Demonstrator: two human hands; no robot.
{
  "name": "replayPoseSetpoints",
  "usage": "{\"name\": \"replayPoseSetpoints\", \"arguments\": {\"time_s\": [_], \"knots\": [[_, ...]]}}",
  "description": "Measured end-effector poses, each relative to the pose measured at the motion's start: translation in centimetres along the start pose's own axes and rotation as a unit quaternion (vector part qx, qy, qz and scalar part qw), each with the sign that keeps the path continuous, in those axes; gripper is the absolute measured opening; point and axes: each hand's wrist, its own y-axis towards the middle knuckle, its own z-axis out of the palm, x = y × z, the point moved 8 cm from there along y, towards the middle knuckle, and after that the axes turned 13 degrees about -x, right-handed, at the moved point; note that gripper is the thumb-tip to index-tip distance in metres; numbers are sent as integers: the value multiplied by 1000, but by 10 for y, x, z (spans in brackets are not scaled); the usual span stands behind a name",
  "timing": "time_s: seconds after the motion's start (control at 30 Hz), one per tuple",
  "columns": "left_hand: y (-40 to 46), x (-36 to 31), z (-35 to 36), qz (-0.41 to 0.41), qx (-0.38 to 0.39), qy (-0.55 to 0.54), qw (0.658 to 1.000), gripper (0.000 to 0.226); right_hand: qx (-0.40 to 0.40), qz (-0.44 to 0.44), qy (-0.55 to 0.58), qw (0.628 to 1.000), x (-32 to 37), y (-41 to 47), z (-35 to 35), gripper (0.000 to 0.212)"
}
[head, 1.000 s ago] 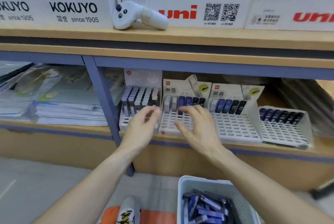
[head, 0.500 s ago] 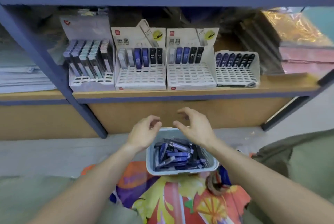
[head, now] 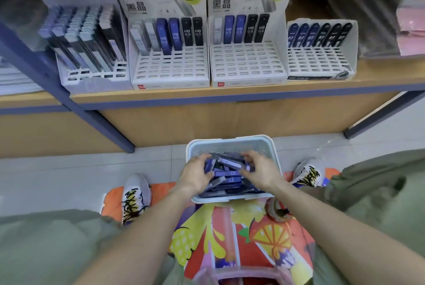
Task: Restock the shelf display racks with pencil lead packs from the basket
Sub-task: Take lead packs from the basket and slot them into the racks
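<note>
Since the earlier frame, both hands are lower: from hovering above the white slotted plastic basket [head: 232, 144] they are now down inside it, and the view is tilted further downward and closer to the shelf.

Progress: the task appears to be at an early stage. The four white slotted display racks on the wooden shelf [head: 230, 95] are mostly unfilled. The near-left rack [head: 92, 75] holds several rows of grey and lilac packs. The centre-left rack [head: 170, 70] and centre-right rack [head: 247, 68] each carry only a single far row of HB 0.5 packs, with every nearer slot vacant. The far-right rack [head: 322, 63] likewise shows one far row of dark packs. The basket holds a sizeable heap of blue and dark pencil lead packs [head: 227, 180], so most of the restocking is judged outstanding.

Grip: the left hand [head: 195, 174] has its fingers curled down into the heap at the left side, closing on packs. The right hand [head: 258, 169] has its fingers curled over the heap's right side, with its fingertips on a lilac pack [head: 232, 162] that lies across the top between the two hands. Whether either grip has fully secured a pack cannot be told; nothing is lifted clear of the heap.

The basket sits on the floor, near the person, below the shelf and between two patterned white shoes [head: 135, 197].
</note>
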Motion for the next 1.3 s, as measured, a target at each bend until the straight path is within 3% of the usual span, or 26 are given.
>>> {"name": "replayPoseSetpoints", "arguments": {"time_s": [0.27,0.47,0.6,0.8,1.0,1.17,1.3], "knots": [[7,15,54,-33,112,102,988,89,78,13,-54,995,-29,16,48,71],[17,24,73,-76,145,127,978,94,68,4,-59,996,-35,39,63,74],[21,23,82,-68,133,144,978,99,70,9,-63,996,-33,56,72,72],[18,25,88,-48,70,116,990,82,82,2,-100,992,-35,71,80,69],[18,25,86,-80,64,96,990,102,111,-35,-168,979,-36,78,86,69],[21,25,83,-99,60,71,991,79,108,-48,-171,978,-37,83,88,57],[21,25,84,-116,65,34,991,80,130,-66,-195,970,-37,84,94,61]]}}
